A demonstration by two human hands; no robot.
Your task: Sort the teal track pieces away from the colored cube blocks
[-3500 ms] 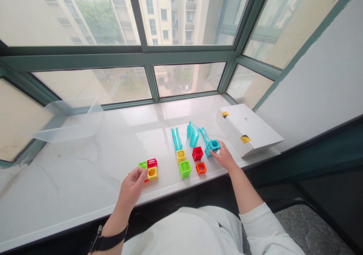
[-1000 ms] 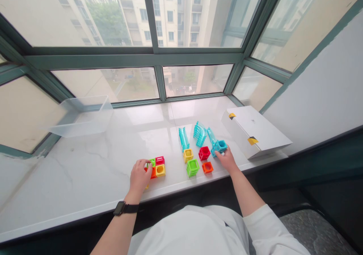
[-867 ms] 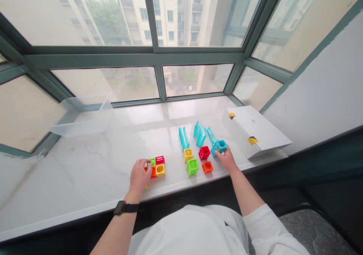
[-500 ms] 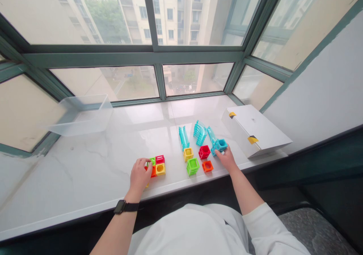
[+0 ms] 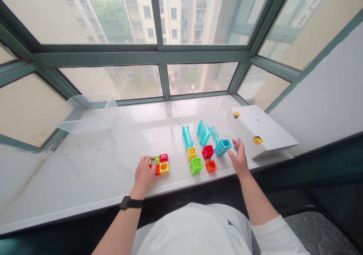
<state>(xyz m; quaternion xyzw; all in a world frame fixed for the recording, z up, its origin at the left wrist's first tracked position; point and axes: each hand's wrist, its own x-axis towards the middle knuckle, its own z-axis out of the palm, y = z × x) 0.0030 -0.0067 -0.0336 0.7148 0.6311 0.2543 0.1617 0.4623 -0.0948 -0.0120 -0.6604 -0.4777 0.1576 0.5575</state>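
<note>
Fingers (image 5: 239,143) of the right hand (image 5: 240,161) stand spread just beside the blue open-topped plastic block (image 5: 222,148), which rests on the glossy white marbled sill (image 5: 96,168). Fingers of the left hand (image 5: 145,172) curl over a cluster of green, red, yellow and orange plastic cubes (image 5: 164,168); whether they pinch one cannot be told.

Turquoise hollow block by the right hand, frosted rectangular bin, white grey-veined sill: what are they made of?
Turquoise hollow block: likely rigid moulded plastic, fairly glossy; even colour, cut-out openings.
Frosted rectangular bin: probably plastic, milky and smooth; window frame shows through its walls.
White grey-veined sill: polished stone or glazed tile, can't tell which; veining and window reflections.
</note>
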